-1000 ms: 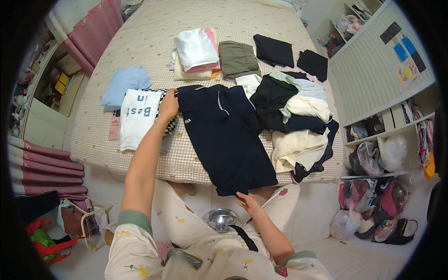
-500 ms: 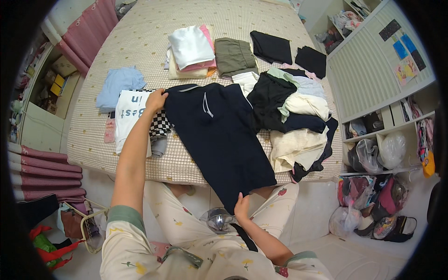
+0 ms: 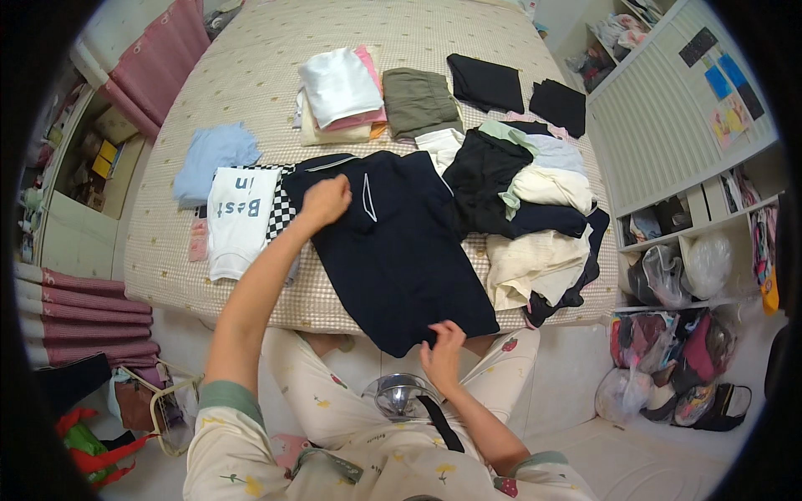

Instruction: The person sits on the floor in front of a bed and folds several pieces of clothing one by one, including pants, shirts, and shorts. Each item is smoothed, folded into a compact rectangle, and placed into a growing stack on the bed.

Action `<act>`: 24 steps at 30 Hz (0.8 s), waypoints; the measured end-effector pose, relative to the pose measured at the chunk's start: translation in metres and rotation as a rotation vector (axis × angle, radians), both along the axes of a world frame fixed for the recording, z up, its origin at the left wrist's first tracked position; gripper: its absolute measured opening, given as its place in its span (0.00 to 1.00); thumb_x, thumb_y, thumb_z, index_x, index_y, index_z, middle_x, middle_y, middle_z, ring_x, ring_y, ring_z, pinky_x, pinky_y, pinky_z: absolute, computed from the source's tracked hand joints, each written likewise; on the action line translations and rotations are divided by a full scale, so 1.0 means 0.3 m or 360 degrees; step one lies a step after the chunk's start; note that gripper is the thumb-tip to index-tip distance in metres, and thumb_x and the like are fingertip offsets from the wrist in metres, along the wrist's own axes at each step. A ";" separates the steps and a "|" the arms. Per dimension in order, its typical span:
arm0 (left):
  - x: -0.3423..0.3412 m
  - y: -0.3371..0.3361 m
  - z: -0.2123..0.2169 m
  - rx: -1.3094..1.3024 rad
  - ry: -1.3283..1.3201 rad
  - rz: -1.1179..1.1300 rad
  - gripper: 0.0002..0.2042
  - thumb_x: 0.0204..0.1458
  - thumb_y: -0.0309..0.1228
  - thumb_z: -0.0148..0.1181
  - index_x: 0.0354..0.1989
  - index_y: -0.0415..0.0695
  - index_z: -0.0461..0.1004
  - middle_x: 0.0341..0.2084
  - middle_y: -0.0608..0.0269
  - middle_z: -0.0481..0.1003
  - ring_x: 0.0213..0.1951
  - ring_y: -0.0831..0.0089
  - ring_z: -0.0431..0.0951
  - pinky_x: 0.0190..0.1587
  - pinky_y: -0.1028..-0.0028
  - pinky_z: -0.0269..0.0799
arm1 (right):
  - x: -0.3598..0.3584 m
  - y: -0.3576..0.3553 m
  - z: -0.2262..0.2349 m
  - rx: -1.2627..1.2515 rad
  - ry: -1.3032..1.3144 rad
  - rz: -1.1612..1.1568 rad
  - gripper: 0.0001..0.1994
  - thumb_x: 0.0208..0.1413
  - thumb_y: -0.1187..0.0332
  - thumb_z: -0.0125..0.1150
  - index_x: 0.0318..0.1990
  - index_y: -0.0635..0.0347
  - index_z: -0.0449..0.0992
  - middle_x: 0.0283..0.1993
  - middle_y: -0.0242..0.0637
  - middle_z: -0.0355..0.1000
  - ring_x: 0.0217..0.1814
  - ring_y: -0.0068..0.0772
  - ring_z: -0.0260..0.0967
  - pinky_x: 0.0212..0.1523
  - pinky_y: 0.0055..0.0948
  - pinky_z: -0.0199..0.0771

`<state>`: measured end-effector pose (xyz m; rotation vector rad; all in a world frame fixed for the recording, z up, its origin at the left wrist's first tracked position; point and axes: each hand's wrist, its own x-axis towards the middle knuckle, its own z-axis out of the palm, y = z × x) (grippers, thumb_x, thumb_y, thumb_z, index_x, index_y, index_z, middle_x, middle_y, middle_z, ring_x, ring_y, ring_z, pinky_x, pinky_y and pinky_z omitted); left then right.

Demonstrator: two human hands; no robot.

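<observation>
Navy trousers (image 3: 401, 267) with a white drawstring lie on the bed, their lower end hanging over the near edge. My left hand (image 3: 327, 202) is closed on the cloth near the upper left side, beside the drawstring. Just below the hanging end, my right hand (image 3: 443, 359) is open, its fingers apart and nothing held in it. Left of the trousers sits a folded white T-shirt (image 3: 242, 225) with blue lettering, next to a black-and-white checked cloth (image 3: 282, 213).
Folded stacks stand farther back: a white garment (image 3: 341, 88) on top of one, olive shorts (image 3: 420, 102) and black clothes (image 3: 486, 82). A loose pile with a cream garment (image 3: 535, 263) lies at right. A light blue garment (image 3: 215, 159) is at left. Shelves (image 3: 693, 250) stand beyond the bed.
My left hand has moved inward from the trousers' upper left corner. My right hand has let go of the lower end and risen slightly; that end now sits higher.
</observation>
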<state>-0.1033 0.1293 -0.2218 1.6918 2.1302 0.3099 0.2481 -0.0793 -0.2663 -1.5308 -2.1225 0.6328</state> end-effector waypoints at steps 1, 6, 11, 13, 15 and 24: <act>0.016 -0.008 -0.083 0.0018 -0.0052 -0.0129 0.14 0.51 0.39 0.56 0.39 0.42 0.71 0.35 0.47 0.73 0.44 0.52 0.74 0.46 0.59 0.70 | -0.023 0.045 0.048 0.0115 -0.0073 0.0316 0.21 0.45 0.74 0.60 0.50 0.59 0.67 0.61 0.48 0.58 0.60 0.47 0.57 0.59 0.47 0.58; 0.222 0.080 -0.120 0.0162 -0.0021 -0.0147 0.17 0.52 0.39 0.56 0.46 0.42 0.70 0.43 0.48 0.71 0.48 0.52 0.73 0.50 0.60 0.69 | 0.068 0.091 -0.034 0.0070 -0.0400 0.0575 0.18 0.46 0.72 0.60 0.47 0.53 0.72 0.59 0.43 0.61 0.59 0.47 0.58 0.62 0.51 0.56; 0.306 0.289 -0.162 0.0378 -0.0180 -0.0121 0.15 0.54 0.28 0.50 0.50 0.41 0.67 0.49 0.49 0.69 0.50 0.51 0.72 0.51 0.60 0.69 | 0.166 0.246 0.039 0.0224 -0.0144 -0.0209 0.17 0.44 0.77 0.60 0.44 0.64 0.69 0.47 0.49 0.66 0.55 0.51 0.59 0.56 0.44 0.60; 0.344 0.361 -0.204 0.0361 -0.0165 -0.0083 0.18 0.53 0.25 0.49 0.54 0.40 0.63 0.54 0.51 0.67 0.53 0.51 0.71 0.52 0.60 0.69 | 0.223 0.294 -0.001 0.0164 -0.0159 -0.0344 0.17 0.45 0.76 0.61 0.45 0.65 0.69 0.48 0.49 0.66 0.55 0.51 0.59 0.56 0.43 0.60; 0.387 0.410 -0.198 0.0259 -0.0129 0.0033 0.19 0.54 0.26 0.49 0.55 0.40 0.63 0.54 0.51 0.67 0.53 0.52 0.70 0.53 0.59 0.68 | 0.254 0.327 -0.028 0.0121 -0.0198 -0.0481 0.17 0.46 0.73 0.64 0.45 0.64 0.70 0.47 0.48 0.67 0.53 0.49 0.60 0.54 0.44 0.61; 0.273 0.502 -0.036 -0.0151 -0.0954 0.0065 0.18 0.53 0.41 0.60 0.42 0.38 0.72 0.25 0.56 0.77 0.25 0.65 0.80 0.25 0.69 0.72 | 0.298 0.306 0.015 -0.0107 -0.0237 -0.0134 0.08 0.45 0.68 0.65 0.31 0.58 0.72 0.32 0.38 0.71 0.35 0.44 0.67 0.37 0.42 0.65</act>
